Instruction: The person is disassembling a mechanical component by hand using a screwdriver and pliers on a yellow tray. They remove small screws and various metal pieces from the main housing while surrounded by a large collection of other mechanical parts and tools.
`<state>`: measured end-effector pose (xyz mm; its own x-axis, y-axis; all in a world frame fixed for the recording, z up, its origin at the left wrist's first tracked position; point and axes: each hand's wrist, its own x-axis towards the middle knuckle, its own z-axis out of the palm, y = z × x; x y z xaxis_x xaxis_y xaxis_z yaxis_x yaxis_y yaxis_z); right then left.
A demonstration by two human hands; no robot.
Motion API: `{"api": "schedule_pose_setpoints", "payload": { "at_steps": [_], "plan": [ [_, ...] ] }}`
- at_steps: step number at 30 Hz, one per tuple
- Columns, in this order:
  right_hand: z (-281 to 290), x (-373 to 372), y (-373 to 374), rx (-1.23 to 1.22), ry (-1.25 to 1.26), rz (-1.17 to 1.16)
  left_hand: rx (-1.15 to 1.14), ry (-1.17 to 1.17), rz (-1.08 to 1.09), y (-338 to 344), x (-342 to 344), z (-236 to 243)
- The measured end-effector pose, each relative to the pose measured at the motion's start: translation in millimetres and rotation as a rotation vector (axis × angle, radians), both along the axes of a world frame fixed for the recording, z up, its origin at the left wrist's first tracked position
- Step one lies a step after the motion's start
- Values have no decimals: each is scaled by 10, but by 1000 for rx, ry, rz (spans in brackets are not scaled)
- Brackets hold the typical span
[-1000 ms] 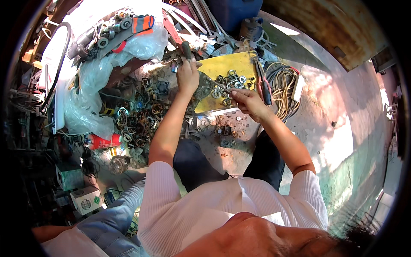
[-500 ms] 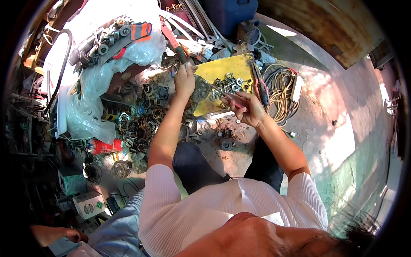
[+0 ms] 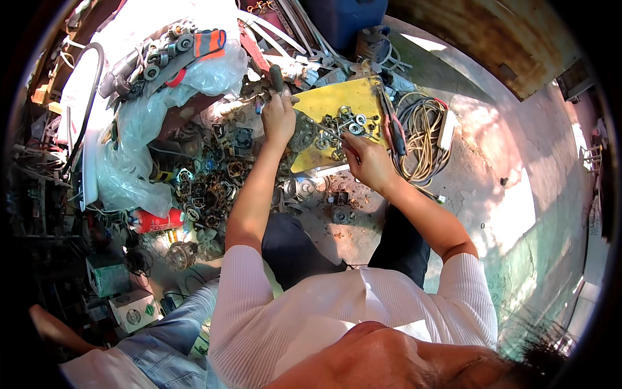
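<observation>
In the head view, my left hand [image 3: 278, 120] is closed around a dark-handled tool [image 3: 276, 78], beside a dull grey metal part [image 3: 301, 136]. My right hand [image 3: 366, 163] is closed on a thin metal tool, perhaps a screwdriver, whose shaft [image 3: 329, 131] reaches toward that part; its handle is hidden by my fingers. Exactly where the tips touch is unclear. Behind both lies a yellow board [image 3: 337, 94] carrying several rings and small parts [image 3: 356, 120], with red-handled cutters [image 3: 395, 129] along its right edge.
Coiled cable [image 3: 421, 152] lies right of the board on concrete [image 3: 492, 162]. Scrap parts [image 3: 214, 188], plastic bags [image 3: 129, 162] and a red cylinder [image 3: 159, 220] crowd the left. A blue container [image 3: 343, 19] stands behind. A co-worker's arm [image 3: 61, 330] and jeans [image 3: 162, 343] show lower left.
My right hand has turned, its back now upward and covering the handle that showed pink earlier. My left hand sits slightly further left. The co-worker's arm at lower left has moved.
</observation>
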<state>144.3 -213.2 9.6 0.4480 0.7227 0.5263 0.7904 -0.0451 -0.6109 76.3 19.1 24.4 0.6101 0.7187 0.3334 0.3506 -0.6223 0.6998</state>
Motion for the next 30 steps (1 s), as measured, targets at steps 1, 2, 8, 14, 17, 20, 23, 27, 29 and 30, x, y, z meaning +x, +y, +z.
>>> {"api": "schedule_pose_setpoints", "payload": {
  "at_steps": [1,2,8,14,17,20,23,27,29,30],
  "plan": [
    [13,-25,-5,-95,-128,-59,16,3,3,26,2,-15],
    [39,-21,0,-121,-208,-75,38,2,7,60,10,-3],
    [113,50,13,-89,-341,-75,-127,-91,-6,94,2,-43],
    [-316,-86,-163,-74,671,-139,-60,-15,-3,235,-14,-115],
    [-351,-82,-87,-48,1147,-36,-135,-72,-9,159,-17,-57],
    [-266,-120,178,-8,1273,40,-202,-115,-19,220,-27,-133],
    [-418,-81,573,180,975,17,-198,-125,-67,204,15,-136],
    [-95,-175,653,-108,1274,55,-249,-178,-76,150,-26,-206],
    [-170,-227,695,13,1528,65,-209,-151,-63,102,-39,-210],
    [-197,-237,711,76,1653,67,-190,-137,-59,73,-36,-207]
  ]
}}
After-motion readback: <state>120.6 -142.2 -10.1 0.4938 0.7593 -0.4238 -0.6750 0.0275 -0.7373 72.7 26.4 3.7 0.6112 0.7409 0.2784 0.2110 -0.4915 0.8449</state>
